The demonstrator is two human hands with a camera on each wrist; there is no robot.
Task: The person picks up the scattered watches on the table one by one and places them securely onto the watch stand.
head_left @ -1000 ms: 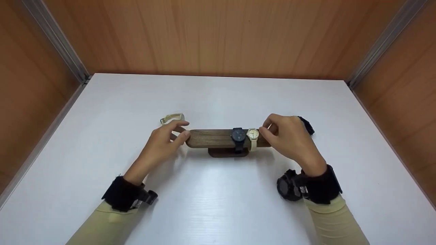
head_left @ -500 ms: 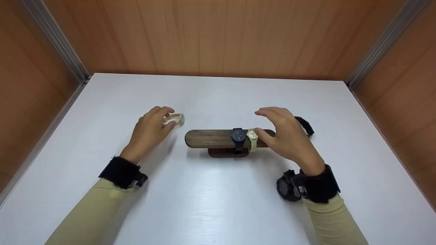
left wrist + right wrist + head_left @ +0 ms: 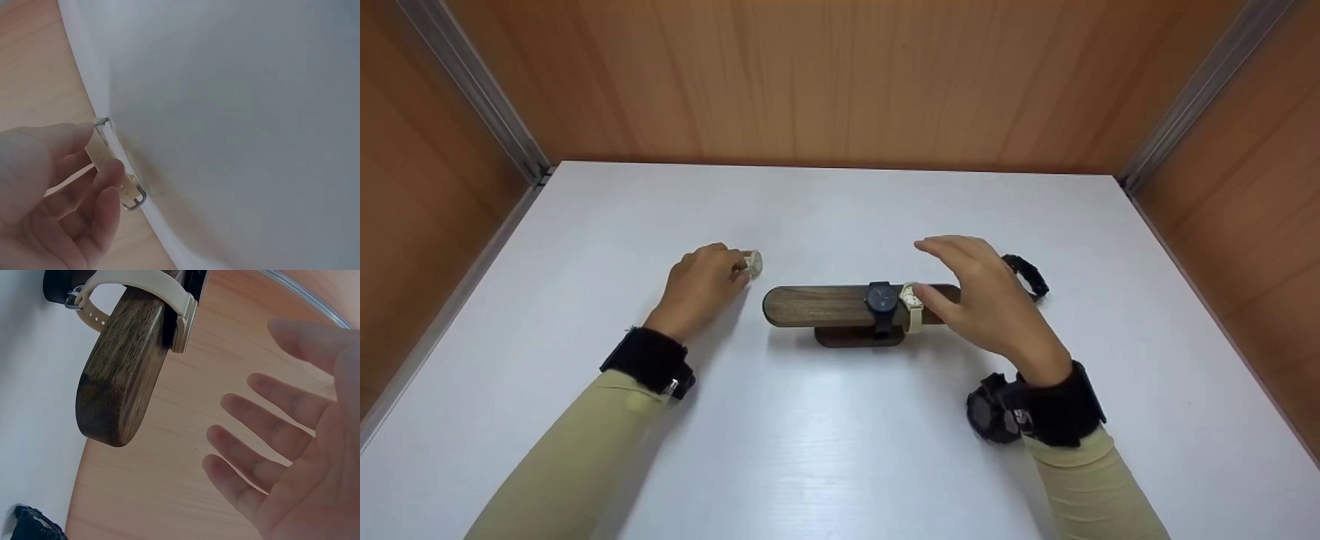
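Note:
A dark wooden watch stand (image 3: pixel 817 304) sits mid-table, carrying a dark watch (image 3: pixel 882 300) and a cream watch (image 3: pixel 912 300) side by side. My left hand (image 3: pixel 739 268) is left of the stand on the table, its fingers curled round a beige watch (image 3: pixel 752 262). In the left wrist view the fingers (image 3: pixel 109 174) pinch the beige strap (image 3: pixel 104 152) near its buckle. My right hand (image 3: pixel 934 270) hovers open over the stand's right end, fingers spread, close to the cream watch. In the right wrist view the open right hand (image 3: pixel 270 455) holds nothing beside the stand's end (image 3: pixel 121 377).
A black watch (image 3: pixel 1030 273) lies on the white table (image 3: pixel 840 450) just behind my right hand. Wooden walls close the table in at the back and on both sides.
My left hand left the stand's left end, moved back-left to the beige watch and took hold of it. My right hand let go near the cream watch and opened above the stand.

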